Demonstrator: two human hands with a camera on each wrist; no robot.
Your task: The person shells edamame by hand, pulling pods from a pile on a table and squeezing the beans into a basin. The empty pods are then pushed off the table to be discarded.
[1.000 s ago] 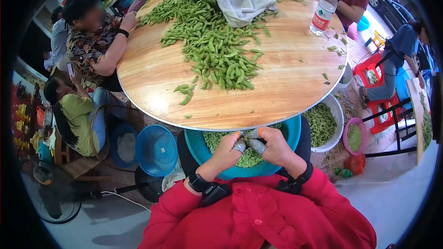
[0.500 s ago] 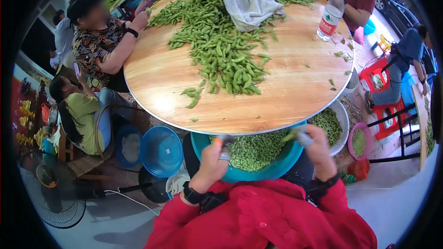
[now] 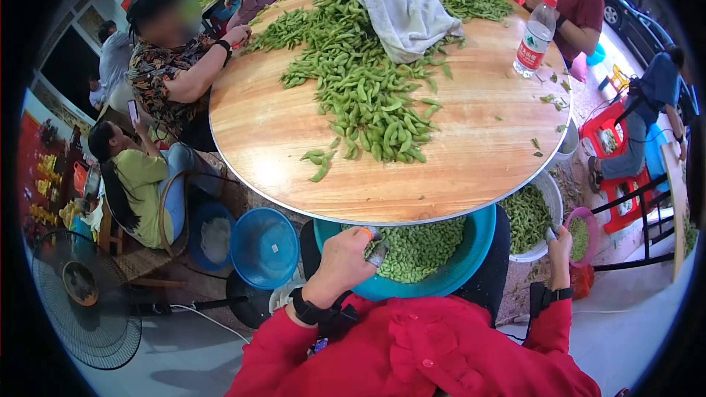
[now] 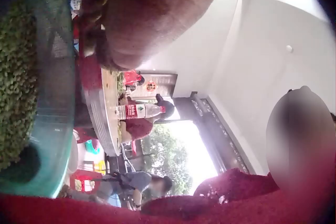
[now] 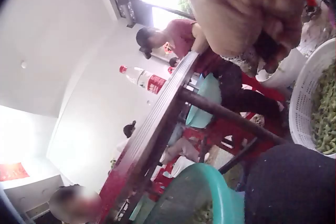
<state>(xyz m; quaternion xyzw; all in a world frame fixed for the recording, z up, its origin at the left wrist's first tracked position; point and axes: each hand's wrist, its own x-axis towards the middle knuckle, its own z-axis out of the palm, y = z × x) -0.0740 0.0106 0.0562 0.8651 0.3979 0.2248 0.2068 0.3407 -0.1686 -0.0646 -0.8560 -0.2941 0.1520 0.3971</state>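
Note:
My left hand point(image 3: 371, 242) hovers over a teal basin point(image 3: 471, 257) of shelled green beans point(image 3: 419, 250) held at my lap under the table edge. Its fingers are curled, an orange-capped thumb meeting a grey-taped finger, and I see no pod between them. My right hand point(image 3: 553, 235) is stretched out to the right, over the rim of a white basket point(image 3: 557, 206) of green pods and shells. In the right wrist view its fingers point(image 5: 262, 29) curl above that basket point(image 5: 304, 98); what they hold is not visible. The left wrist view shows only the hand's back point(image 4: 152, 8) beside the basin point(image 4: 52, 103).
A round wooden table point(image 3: 471, 140) carries a big heap of bean pods point(image 3: 368, 95), a grey towel point(image 3: 404, 7) and a water bottle point(image 3: 535, 37). Other people sit around it. A pink bowl point(image 3: 581, 229), a blue basin point(image 3: 265, 246) and a fan point(image 3: 84, 309) stand on the floor.
Both hands were together over the teal basin a second ago. The right hand has since swung out right to the white basket; the left stays over the basin.

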